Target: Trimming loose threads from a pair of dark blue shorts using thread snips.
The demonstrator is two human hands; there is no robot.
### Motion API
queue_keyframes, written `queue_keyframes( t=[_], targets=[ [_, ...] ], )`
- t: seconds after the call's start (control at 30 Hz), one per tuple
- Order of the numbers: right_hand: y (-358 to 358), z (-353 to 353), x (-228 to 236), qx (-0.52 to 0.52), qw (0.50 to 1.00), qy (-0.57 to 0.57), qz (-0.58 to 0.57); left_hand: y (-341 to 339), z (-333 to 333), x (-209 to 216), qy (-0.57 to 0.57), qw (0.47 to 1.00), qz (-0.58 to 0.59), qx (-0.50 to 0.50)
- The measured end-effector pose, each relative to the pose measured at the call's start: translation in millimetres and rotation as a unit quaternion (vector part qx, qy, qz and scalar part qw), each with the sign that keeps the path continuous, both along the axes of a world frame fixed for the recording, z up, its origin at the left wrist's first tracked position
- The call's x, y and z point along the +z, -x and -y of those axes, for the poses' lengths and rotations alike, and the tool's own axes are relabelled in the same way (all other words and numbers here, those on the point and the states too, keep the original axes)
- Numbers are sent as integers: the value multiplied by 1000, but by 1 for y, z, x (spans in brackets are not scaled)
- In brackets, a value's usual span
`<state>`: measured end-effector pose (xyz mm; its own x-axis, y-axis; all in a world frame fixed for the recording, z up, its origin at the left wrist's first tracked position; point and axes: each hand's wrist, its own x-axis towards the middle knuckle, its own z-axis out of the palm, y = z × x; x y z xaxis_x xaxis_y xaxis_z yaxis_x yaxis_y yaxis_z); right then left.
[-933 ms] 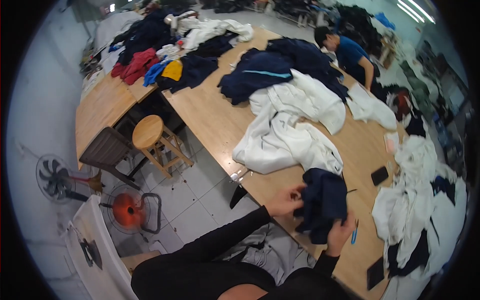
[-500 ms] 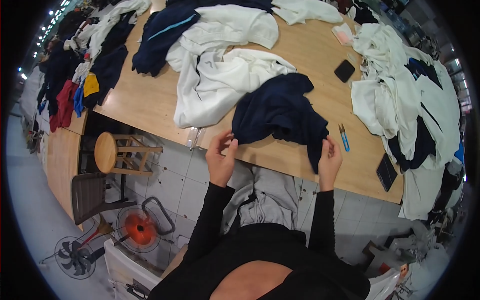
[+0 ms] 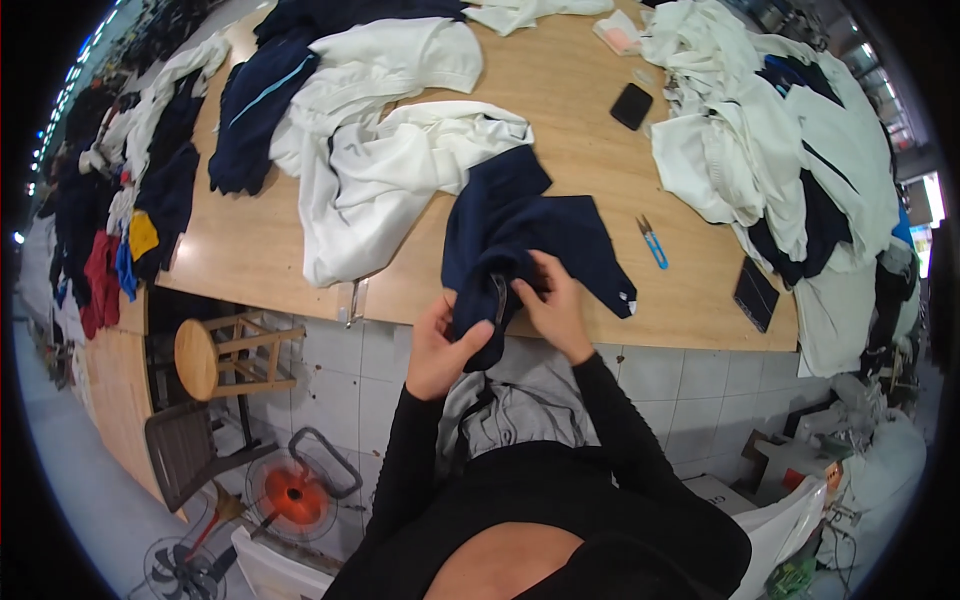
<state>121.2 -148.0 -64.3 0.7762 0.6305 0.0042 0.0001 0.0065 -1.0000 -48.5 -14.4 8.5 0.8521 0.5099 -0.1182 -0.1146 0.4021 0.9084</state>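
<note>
A navy blue garment [image 3: 565, 235] lies partly on the table and hangs over its front edge toward me. My left hand [image 3: 440, 345] grips its lower left part, thumb on top of the cloth. My right hand [image 3: 550, 305] pinches the fabric a little farther right, by a fold where a greyish strip shows. The garment's right end, with a small white mark, rests flat on the wood. Just behind it lies a crumpled white garment [image 3: 370, 190]. Blue-handled thread snips [image 3: 652, 243] lie to the right of the navy cloth.
A wooden table [image 3: 590, 150] spans the front. White garments [image 3: 730, 150] are heaped at its right, near a dark phone-like slab [image 3: 756, 296] and a black object [image 3: 631, 106]. At the left stand a wooden stool [image 3: 198, 358] and an orange-centred fan [image 3: 293, 493].
My right hand has moved left from the garment's right end to its middle. The navy cloth is now bunched between both hands and drawn over the edge. The view has shifted.
</note>
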Motion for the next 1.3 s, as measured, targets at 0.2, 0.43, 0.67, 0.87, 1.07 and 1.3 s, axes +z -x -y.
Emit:
queue_keyframes(
  t=[0.2,0.43,0.67,0.87,1.07,1.3],
  targets=[
    [17,-3,2,-28,997,42,55,20,-1,-11,61,985,161,-32],
    [8,-5,-1,26,991,7,-128,9,-9,4,12,989,114,-95],
    [7,-23,-4,93,993,50,45,2,3,-2,26,988,104,-111],
    [-50,29,0,89,822,-265,-496,15,-20,-13,107,981,147,65],
    [-77,43,42,-93,861,-206,-456,20,-63,-54,170,967,94,164],
    [-88,34,26,-223,962,90,130,26,-70,-87,153,975,33,159]
  ],
)
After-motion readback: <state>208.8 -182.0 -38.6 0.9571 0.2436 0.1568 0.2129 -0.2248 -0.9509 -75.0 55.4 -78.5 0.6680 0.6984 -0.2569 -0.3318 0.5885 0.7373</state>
